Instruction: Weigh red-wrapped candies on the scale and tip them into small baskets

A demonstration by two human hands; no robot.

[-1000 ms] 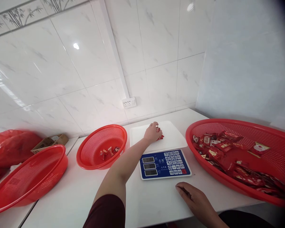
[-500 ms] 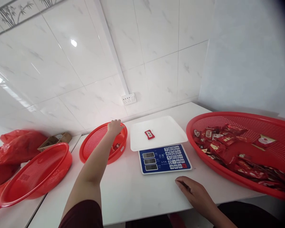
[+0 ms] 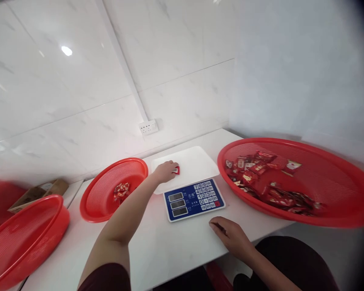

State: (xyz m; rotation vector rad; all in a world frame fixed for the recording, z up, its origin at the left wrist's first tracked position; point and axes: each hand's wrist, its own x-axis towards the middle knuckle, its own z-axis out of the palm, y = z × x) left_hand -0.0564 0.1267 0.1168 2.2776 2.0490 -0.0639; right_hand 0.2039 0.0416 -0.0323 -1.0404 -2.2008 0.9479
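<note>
My left hand (image 3: 166,171) reaches over the white weighing tray (image 3: 197,161), its fingers closed on a small red packet (image 3: 176,170) that looks still at tray level. Part of the packet is hidden under the fingers. Below the tray is the scale's blue keypad panel (image 3: 195,199), with display windows and number keys. My right hand (image 3: 230,234) rests near the table's front edge, just below the panel, with fingers curled and nothing visible in them.
Red packets fill part of a large red basket (image 3: 294,141) on the right. A smaller red basket (image 3: 92,194) left of the scale holds several packets. Farther left are another red basket (image 3: 33,242), a cardboard box (image 3: 36,194) and a red bag (image 3: 6,202). A socket (image 3: 148,127) sits on the wall.
My left hand has moved right, from the smaller red basket to the tray, and has taken hold of the packet there. My right hand stays by the scale. The view has shifted right.
</note>
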